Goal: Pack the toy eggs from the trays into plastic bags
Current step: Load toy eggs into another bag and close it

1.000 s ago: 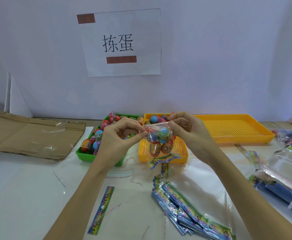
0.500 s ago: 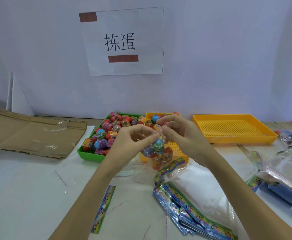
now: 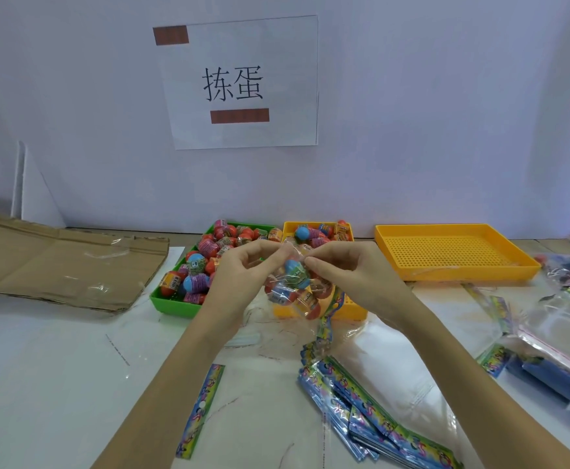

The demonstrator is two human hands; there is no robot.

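Note:
A clear plastic bag (image 3: 295, 287) holding several toy eggs, blue and red-orange, hangs above the table between my hands. My left hand (image 3: 239, 282) pinches the bag's top from the left, and my right hand (image 3: 347, 279) pinches it from the right. Behind my left hand a green tray (image 3: 171, 301) is piled with several red, pink and blue eggs. A small yellow tray (image 3: 356, 309) behind the bag holds a few more eggs at its far end. The bag hides part of that tray.
A larger yellow perforated tray (image 3: 452, 257) sits at the right with nothing in it. Printed header cards (image 3: 371, 411) lie stacked near the front, one loose card (image 3: 202, 409) to the left. Flattened cardboard (image 3: 56, 265) lies far left; clear bags (image 3: 561, 330) are stacked right.
The bag of eggs has dropped a little lower and nearer to me, and my fingers have drawn together at its top. More of the green tray's eggs now show.

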